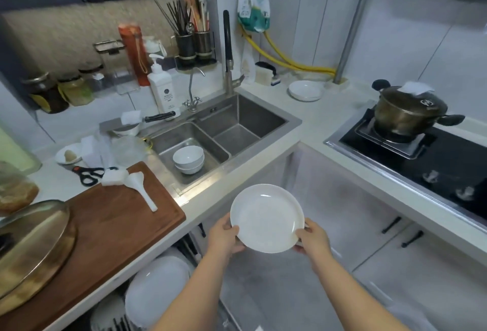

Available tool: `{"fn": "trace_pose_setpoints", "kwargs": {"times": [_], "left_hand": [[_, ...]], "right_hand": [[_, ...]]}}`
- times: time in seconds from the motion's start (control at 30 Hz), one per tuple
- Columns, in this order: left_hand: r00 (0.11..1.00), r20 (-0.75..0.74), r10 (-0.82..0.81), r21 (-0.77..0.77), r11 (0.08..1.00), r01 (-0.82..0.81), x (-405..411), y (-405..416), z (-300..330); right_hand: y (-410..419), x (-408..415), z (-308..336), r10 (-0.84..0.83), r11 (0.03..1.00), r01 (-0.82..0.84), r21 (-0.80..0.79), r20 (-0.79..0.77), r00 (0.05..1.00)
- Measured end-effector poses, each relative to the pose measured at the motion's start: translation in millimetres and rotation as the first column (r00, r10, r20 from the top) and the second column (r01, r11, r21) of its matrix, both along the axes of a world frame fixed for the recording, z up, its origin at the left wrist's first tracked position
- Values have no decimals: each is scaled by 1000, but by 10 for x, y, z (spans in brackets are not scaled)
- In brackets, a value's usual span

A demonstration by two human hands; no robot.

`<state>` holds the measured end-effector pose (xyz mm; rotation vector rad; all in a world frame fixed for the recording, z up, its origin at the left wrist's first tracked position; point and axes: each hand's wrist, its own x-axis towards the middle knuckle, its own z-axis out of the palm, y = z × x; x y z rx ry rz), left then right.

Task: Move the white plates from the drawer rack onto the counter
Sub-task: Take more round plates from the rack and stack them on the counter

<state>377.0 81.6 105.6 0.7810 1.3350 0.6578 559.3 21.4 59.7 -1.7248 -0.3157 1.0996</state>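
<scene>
Both hands, left hand (226, 235) and right hand (313, 241), fingers curled on the rim of a white plate (266, 218) held in open air before the desk (313, 119) edge | drawer rack (158, 291) below-left holds more plates | sink (226, 130) with bowls (188, 159), cutting board (116, 214) left, pot (408, 112) right | stacked plates (305, 90) on desk corner

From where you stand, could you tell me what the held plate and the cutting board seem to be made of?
The plate, held by the left hand and the right hand, looks like glazed white ceramic, given its glossy highlights, though melamine is possible. The cutting board looks like dark, matte-finished wood with visible grain.
</scene>
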Motion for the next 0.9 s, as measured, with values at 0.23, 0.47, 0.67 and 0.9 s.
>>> {"fn": "trace_pose_setpoints", "kwargs": {"times": [0.23, 0.47, 0.67, 0.9], "left_hand": [[1000, 9, -2, 4, 1000, 2, 563, 235, 172], [997, -20, -75, 86, 993, 76, 1021, 614, 330], [983, -41, -179, 106, 978, 182, 1383, 1077, 383], [970, -56, -237, 101, 965, 242, 1691, 1470, 470]], "right_hand": [[202, 593, 367, -22, 999, 19, 36, 79, 997], [410, 991, 659, -92, 993, 84, 81, 112, 989], [668, 1238, 710, -169, 984, 161, 74, 130, 977], [979, 1528, 824, -188, 981, 175, 84, 181, 965]]}}
